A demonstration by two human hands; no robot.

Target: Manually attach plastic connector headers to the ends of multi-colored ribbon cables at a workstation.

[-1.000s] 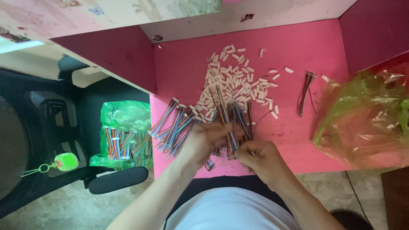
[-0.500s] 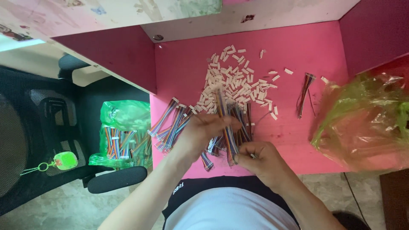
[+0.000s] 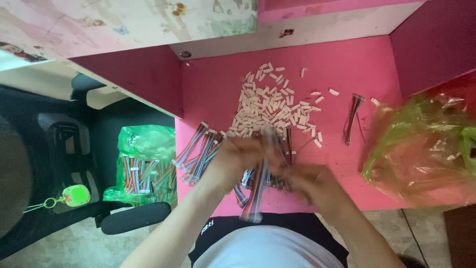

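Note:
My left hand (image 3: 237,158) and my right hand (image 3: 308,184) meet over the near part of a pink desk (image 3: 347,64). Between them runs a blurred multicoloured ribbon cable (image 3: 256,191), which hangs down toward my lap. The left hand grips its upper part; the right hand's fingers close beside it, and what they hold cannot be told. A heap of small white connector housings (image 3: 270,104) lies just beyond the hands. More multicoloured cables (image 3: 198,151) lie fanned out to the left of my left hand.
A small bundle of dark cables (image 3: 353,116) lies at the right. A crumpled green plastic bag (image 3: 426,149) covers the desk's right edge. Off the desk to the left, a green bag of cables (image 3: 144,168) rests on a black office chair (image 3: 59,149).
Both hands have stayed over the near desk edge. One cable has been pulled free of the pile and now hangs blurred between the hands, moving quickly.

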